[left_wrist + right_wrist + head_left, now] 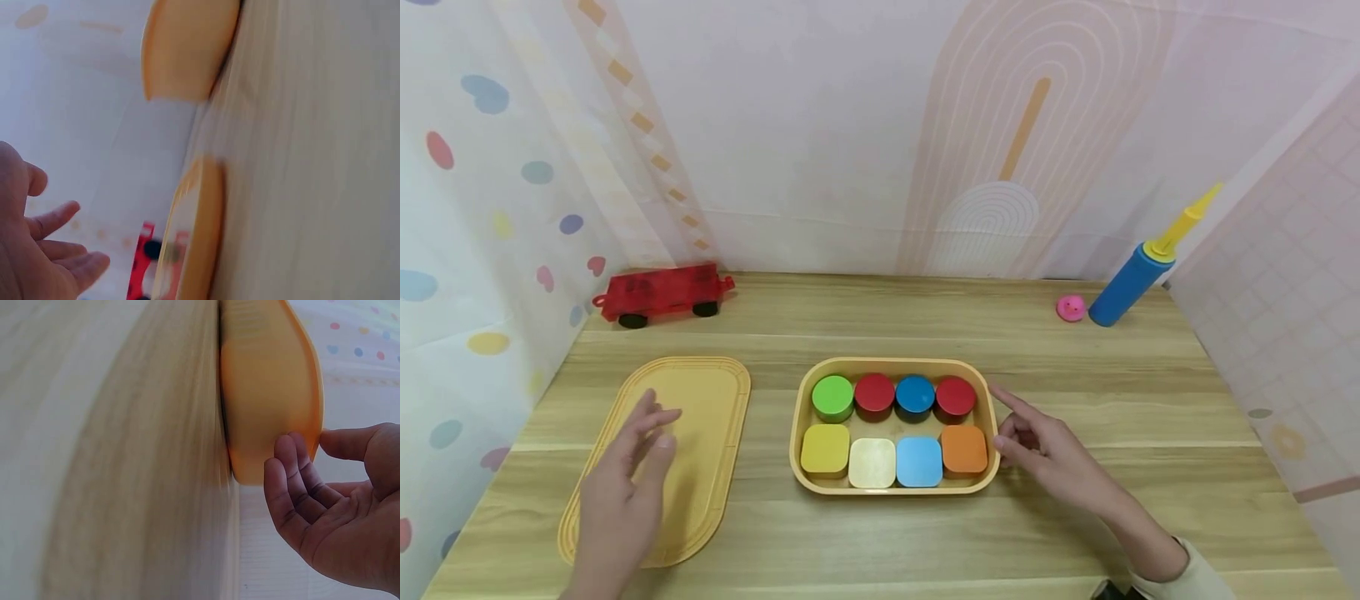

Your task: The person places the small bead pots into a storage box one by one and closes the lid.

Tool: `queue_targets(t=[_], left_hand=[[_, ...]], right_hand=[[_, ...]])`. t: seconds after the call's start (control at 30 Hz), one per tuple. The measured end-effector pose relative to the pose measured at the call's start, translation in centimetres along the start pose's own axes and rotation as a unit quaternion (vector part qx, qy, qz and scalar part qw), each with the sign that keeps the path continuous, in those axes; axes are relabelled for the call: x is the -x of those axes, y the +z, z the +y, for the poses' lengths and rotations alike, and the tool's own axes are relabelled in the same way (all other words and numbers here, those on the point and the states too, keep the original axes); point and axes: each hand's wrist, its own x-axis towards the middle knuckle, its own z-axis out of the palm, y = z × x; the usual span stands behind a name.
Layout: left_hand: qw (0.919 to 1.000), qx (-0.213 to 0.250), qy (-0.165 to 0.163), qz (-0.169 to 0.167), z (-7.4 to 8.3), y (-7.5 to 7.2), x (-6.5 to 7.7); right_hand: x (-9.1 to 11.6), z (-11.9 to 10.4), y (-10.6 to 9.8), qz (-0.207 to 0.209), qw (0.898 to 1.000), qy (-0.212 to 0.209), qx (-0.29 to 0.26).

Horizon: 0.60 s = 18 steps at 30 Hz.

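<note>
A yellow-orange tray (895,490) with rounded corners sits mid-table. Along its back row stand round blocks: green (832,398), red (874,396), blue (914,397) and another red one (955,399). In front are square ones: yellow (825,450), cream (872,463), light blue (919,461) and orange (964,449). My right hand (1048,454) touches the tray's right end; the right wrist view shows the thumb at its rim and relaxed fingers by the outer wall. My left hand (625,500) hovers over a flat yellow lid (707,417), fingers loosely bent, holding nothing.
A red toy car (662,293) with black wheels stands at the back left, against the printed curtain (820,125). At the back right a pink rubber duck (1071,307) sits beside a blue and yellow hand pump (1127,287). All rest on a wood-grain table (880,550).
</note>
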Motion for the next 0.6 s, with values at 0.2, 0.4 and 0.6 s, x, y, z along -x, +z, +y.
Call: queue_targets(t=[0.2, 0.4, 0.6], left_hand=[[0.9965, -0.06, -0.058, 0.001, -2.3, -2.9, -2.0], [0.9878, -0.118, -0.1, 0.017, -5.1, -5.6, -3.5], [0.9805, -0.089, -0.175, -0.01, -7.7, -7.2, -4.4]], right_hand=[[0.0, 0.0, 0.0, -0.001, 1.0, 0.0, 0.002], [0.0, 0.0, -0.1, -0.003, 1.0, 0.001, 0.005], [0.0, -0.1, 0.0, -0.003, 1.0, 0.0, 0.008]])
